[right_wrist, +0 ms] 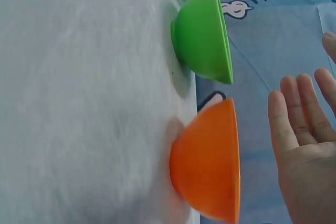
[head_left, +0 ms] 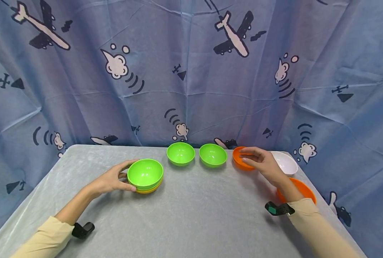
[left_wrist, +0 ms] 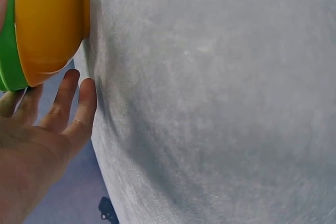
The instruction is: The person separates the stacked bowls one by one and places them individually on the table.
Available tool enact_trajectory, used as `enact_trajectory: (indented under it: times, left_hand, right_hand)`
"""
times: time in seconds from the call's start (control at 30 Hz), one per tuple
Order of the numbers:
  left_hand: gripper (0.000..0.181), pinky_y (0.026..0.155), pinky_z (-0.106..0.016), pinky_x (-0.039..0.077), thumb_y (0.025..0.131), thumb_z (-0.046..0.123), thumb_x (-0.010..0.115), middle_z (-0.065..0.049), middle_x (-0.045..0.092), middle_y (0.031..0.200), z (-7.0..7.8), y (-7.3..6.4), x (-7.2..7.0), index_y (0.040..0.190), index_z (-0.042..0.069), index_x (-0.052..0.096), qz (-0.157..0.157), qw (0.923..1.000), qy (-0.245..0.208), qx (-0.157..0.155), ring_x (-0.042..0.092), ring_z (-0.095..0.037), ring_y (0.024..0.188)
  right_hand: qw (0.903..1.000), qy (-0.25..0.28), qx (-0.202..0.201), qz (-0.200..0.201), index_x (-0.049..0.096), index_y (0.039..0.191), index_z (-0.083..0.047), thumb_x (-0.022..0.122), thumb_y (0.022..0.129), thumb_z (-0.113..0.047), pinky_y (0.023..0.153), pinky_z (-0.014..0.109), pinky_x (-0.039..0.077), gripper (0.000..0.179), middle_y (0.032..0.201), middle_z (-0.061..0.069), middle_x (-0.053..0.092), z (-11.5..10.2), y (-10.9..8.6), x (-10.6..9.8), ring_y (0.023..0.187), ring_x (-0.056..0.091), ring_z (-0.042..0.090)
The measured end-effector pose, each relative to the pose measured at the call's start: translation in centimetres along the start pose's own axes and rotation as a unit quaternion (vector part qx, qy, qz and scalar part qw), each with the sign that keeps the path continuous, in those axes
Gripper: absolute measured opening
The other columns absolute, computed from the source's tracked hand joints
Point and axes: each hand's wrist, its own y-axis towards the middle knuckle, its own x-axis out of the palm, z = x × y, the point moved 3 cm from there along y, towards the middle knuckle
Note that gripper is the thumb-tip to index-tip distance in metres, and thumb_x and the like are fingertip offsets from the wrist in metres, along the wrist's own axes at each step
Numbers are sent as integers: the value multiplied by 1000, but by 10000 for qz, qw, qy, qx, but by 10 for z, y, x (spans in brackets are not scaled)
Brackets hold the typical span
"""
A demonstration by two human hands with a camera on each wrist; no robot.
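Observation:
In the head view, my left hand [head_left: 114, 179] holds a green bowl [head_left: 145, 173] by its side, thumb near and fingers behind. This bowl is nested in a yellow bowl [left_wrist: 50, 22]. In the left wrist view, two lower fingers stretch out free of the bowls. My right hand [head_left: 263, 163] hovers over a small orange bowl [head_left: 238, 157] at the back right. Its fingers hang apart from that bowl's rim in the right wrist view, where the orange bowl [right_wrist: 207, 163] stands upright.
Two green bowls, one left [head_left: 180, 154] and one right [head_left: 213, 155], stand along the table's back edge. A white bowl [head_left: 286, 163] and a larger orange bowl [head_left: 302, 191], partly behind my right forearm, are at the right. A blue patterned curtain [head_left: 191, 71] hangs behind the grey-covered table [head_left: 191, 215].

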Motion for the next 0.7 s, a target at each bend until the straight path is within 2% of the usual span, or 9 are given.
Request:
enact_trajectory:
  times: [0.17,0.33,0.7]
  left_hand:
    - [96,105,-57,41,82,12,87,-23,31,157,-1,0,0,159,5,30,18,10000,4,34,40,-51,135]
    - [95,105,-57,41,83,11,87,-24,31,157,-1,-1,0,158,3,30,8,10000,52,80,41,-52,134]
    - [96,105,-57,41,83,13,87,-24,30,157,-1,0,0,159,5,28,-48,10000,20,-2,42,-52,133]
  right_hand:
    - [9994,322,-89,-73,59,132,9,70,98,-7,94,26,51,39,133,30,56,0,5,12,114,64,28]
    - [9987,468,-154,-157,60,133,5,68,99,-7,96,27,50,37,130,19,62,-2,10,24,115,64,25]
    - [9911,1095,-676,-327,59,128,13,65,96,7,94,34,53,34,124,22,64,-8,25,55,116,59,46]
